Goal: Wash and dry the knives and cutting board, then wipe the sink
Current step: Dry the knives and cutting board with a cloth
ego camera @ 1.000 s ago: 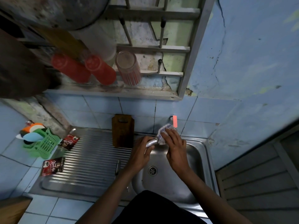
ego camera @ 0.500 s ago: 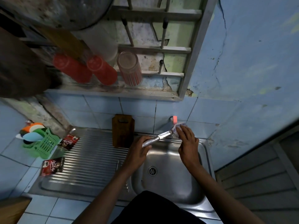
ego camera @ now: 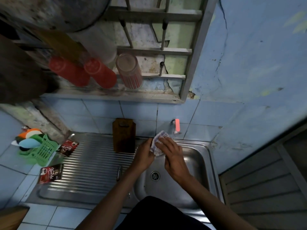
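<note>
Both hands' fingers curl round the checked cloth [ego camera: 157, 143] over the sink [ego camera: 196, 156]; knife hidden.

Cutting board [ego camera: 124, 135] left of sink [ego camera: 208, 156] (upright)

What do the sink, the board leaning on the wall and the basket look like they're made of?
Sink: stainless steel by the look, brushed and shiny with bright reflections. Board: probably wood, dark brown and matte. Basket: likely plastic, bright green moulded lattice.
</note>
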